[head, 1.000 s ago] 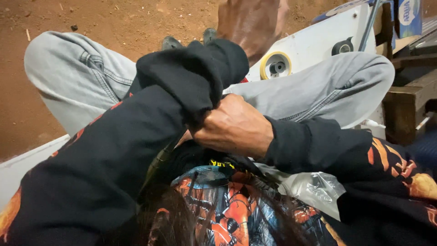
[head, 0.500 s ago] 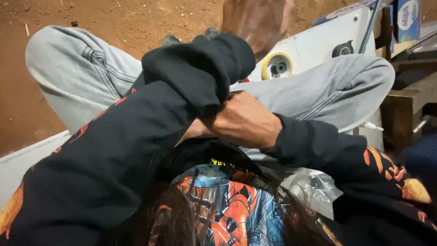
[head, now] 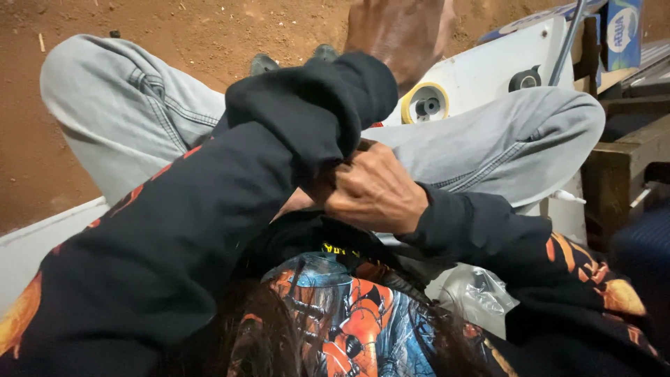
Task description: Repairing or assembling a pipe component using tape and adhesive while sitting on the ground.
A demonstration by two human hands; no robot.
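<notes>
My left arm, in a black sleeve (head: 209,209) with orange flame print, reaches forward across my lap. My left hand (head: 396,31) sticks out of the bunched cuff (head: 314,105) at the top edge of the view; it is blurred and partly cut off. My right hand (head: 373,192) is closed on the fabric of the left sleeve just below the cuff, pinching it at the underside of the forearm. Both knees in light grey jeans (head: 125,119) spread to either side.
A white panel (head: 481,70) lies past my knees, carrying a yellow-rimmed round part (head: 426,103) and a black round part (head: 523,78). A blue carton (head: 621,28) and dark wooden pieces (head: 621,167) stand at the right. A clear plastic bag (head: 481,293) rests by my right elbow. The ground (head: 209,28) is red dirt.
The cuff has bunched up and slid a little along my left forearm. My right hand stays clamped on the sleeve and has shifted slightly upward with it.
</notes>
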